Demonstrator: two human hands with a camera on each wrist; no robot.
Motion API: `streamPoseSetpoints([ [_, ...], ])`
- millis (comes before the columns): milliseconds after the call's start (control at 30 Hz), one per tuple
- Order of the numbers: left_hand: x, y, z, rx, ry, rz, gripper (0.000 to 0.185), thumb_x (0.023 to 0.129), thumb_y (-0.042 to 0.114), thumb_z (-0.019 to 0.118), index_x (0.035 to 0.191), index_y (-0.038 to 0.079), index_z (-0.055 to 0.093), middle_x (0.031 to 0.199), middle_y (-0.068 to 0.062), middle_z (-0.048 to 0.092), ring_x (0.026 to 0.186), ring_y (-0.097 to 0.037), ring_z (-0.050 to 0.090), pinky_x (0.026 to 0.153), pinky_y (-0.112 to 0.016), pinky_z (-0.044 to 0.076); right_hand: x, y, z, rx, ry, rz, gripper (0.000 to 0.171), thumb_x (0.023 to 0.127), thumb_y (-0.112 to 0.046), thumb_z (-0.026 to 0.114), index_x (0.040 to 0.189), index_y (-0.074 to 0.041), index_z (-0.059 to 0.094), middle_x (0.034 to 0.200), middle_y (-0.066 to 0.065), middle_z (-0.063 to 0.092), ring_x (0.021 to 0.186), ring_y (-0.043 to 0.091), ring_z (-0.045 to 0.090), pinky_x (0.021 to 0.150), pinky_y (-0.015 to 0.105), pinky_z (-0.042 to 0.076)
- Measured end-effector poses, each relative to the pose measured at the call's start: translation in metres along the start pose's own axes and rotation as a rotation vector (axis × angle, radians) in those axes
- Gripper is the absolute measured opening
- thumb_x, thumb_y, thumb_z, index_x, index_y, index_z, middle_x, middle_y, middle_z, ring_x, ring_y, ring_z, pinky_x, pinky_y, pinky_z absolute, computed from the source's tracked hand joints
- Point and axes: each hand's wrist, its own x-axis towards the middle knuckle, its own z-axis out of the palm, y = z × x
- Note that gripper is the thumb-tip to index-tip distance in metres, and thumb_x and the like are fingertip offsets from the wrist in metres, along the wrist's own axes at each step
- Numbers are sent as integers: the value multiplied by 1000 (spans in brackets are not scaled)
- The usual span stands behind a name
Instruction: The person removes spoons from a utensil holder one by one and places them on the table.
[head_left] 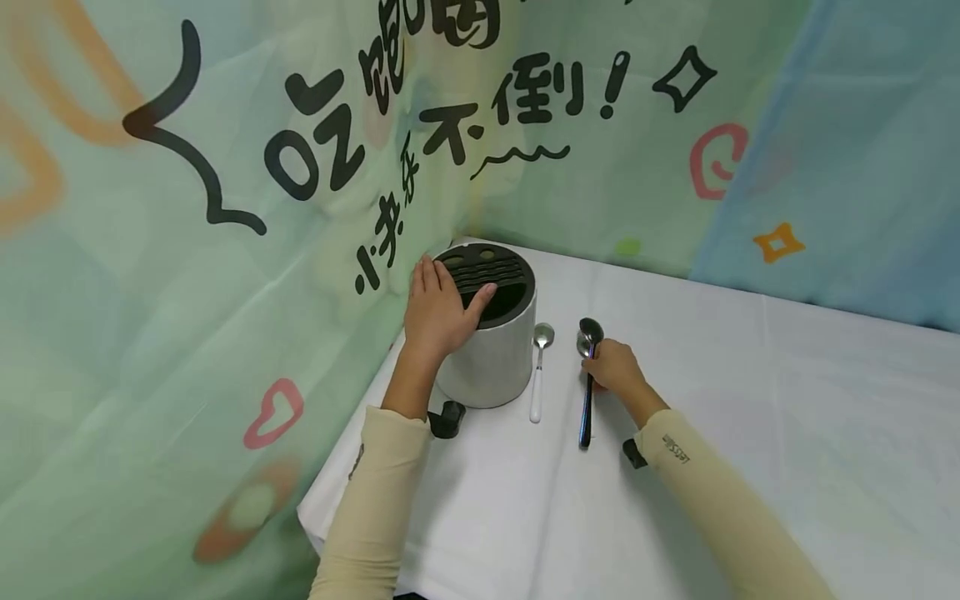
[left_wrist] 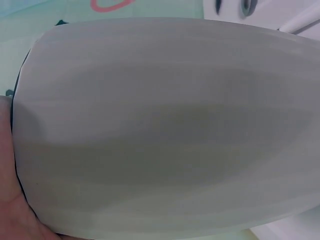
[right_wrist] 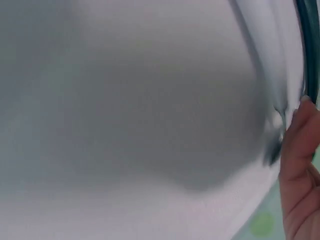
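Glossy dark spoon (head_left: 588,396) in right hand (head_left: 617,367), left hand (head_left: 441,312) on smooth cylinder (head_left: 489,367)

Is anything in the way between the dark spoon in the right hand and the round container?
A white-handled spoon lies flat on the table between the dark spoon and the container; it's low, so it probably wouldn't block a lift over it. The left hand also covers part of the container's top.
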Motion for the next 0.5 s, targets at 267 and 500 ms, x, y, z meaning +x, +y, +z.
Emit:
streamPoseSetpoints([
  [267, 1, 0, 3, -14, 4, 3, 87, 91, 61, 29, 144, -6, 11, 152, -21, 3, 142, -32, 1, 114, -40, 9, 5, 3, 8, -95, -1, 110, 32, 88, -15, 53, 96, 15, 52, 63, 15, 60, 45, 14, 56, 43, 23, 44],
  [500, 2, -4, 1, -1, 1, -11, 87, 91, 61, 29, 144, -5, 10, 152, -20, 2, 142, -30, 0, 114, -40, 11, 10, 5, 13, -91, 45, 100, 55, 85, -18, 53, 121, 16, 31, 104, 36, 55, 74, 32, 61, 55, 33, 46],
])
